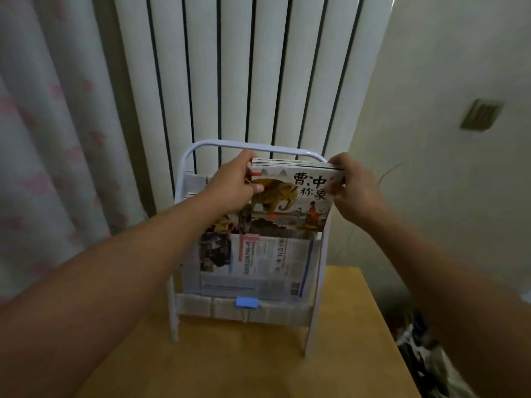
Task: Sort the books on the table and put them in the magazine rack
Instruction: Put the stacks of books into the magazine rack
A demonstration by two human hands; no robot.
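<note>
On the left, the left hand [232, 185] grips the left edge of a stack of thin picture books [293, 193], thumb curled across the front cover with its golden elephant, fingers behind. The stack stands upright in the upper, far pocket of the white tubular-metal magazine rack [250, 146], which sits on the light wooden bench [230, 366]. On the right, the right hand [355, 191] pinches the stack's top right corner, fingers curled over the edge.

The stack appears only partly lowered. If either hand lets go early, the thin books could fan apart or tip forward over the pocket lip. An uneven push could snag the bottom edges on the fabric, and the light rack might rock or slide on the bench.

Counted: one rack, one held stack of several books whose exact number I cannot tell, one folded newspaper [267, 262] in the lower, near pocket, and one blue clip [246, 302] on the front rail.
</note>
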